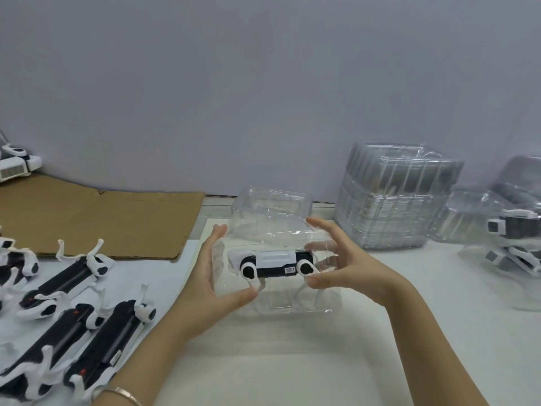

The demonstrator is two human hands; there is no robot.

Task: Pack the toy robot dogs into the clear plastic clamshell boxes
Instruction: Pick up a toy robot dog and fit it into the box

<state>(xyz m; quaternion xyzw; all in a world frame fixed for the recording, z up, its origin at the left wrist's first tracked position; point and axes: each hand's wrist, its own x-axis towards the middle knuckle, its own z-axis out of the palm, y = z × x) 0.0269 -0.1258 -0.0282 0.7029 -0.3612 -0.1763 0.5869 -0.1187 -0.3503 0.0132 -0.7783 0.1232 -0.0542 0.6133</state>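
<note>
– Currently located where, black-and-white toy robot dog (275,263)?
– Seated lengthwise in lower half of clear plastic clamshell box (278,303), resting on white table surface (292,361). Note hinged lid (272,212), open at far side.
– Grip status?
– Clasped at one end by left hand (216,271), at the other by right hand (336,265); thumbs at near edge, fingers raised toward lid. Probably placed so to steady box and fold lid down without shifting dog.
– Supplies?
– Unpacked black-and-white dogs (114,335) laid out left; stack of empty clear clamshells (392,200) right, against wall; packed boxes (512,235) beyond. Presumably arranged for short reaches.
</note>
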